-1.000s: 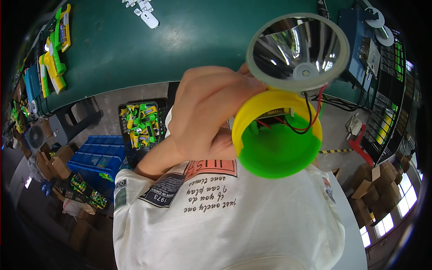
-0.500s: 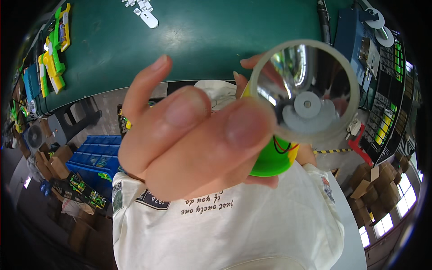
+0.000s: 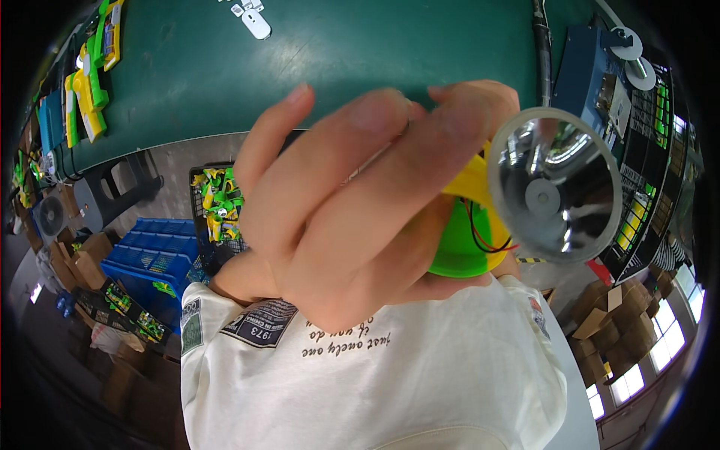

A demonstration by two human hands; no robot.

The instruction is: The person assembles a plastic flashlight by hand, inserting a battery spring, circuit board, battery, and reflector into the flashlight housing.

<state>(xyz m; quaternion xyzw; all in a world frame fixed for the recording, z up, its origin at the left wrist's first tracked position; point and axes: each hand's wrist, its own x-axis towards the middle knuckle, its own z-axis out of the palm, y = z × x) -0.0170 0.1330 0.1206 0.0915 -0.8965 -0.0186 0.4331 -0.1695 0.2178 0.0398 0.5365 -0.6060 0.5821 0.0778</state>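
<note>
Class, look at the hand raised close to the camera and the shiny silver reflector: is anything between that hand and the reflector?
Nothing visible stands between them. The hand reaches the silver reflector at its left rim, fingertips at its edge. The yellow and green housing with red and black wires sits behind and below.

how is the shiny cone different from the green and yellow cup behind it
The silver reflector is mirror-bright metal-looking; the green and yellow housing is matte plastic. The reflector shows nearly whole, its wide mouth facing the camera; the housing is mostly hidden behind the left hand and the reflector. Red and black wires run along the housing, not across the reflector's face. Both are round and held together.
</note>
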